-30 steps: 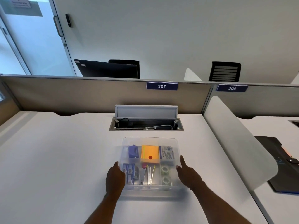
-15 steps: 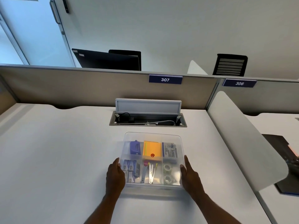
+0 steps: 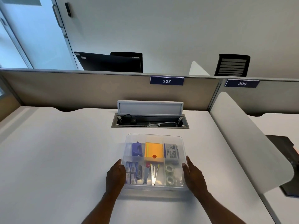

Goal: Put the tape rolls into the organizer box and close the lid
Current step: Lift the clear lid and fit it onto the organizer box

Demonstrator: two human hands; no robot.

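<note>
A clear plastic organizer box [image 3: 154,136] sits on the white desk in front of me, its transparent lid lying flat on top. Two clear tape rolls [image 3: 169,174] lie one behind the other in its near right compartment. My left hand [image 3: 115,175] presses against the box's left side, fingers wrapped on the edge. My right hand [image 3: 193,174] holds the right side, thumb along the rim. The other compartments hold a purple stapler, orange sticky notes, a printed packet, blue clips and metal tools.
An open cable tray [image 3: 149,122] with its flap up lies just behind the box. A beige partition [image 3: 80,91] closes the desk's far edge. A white curved divider [image 3: 239,139] bounds the right side, with a dark item beyond it.
Both hands stay on the box sides, sliding slightly toward its near end. The view has tilted up and shifted; the box keeps its place on the desk.
</note>
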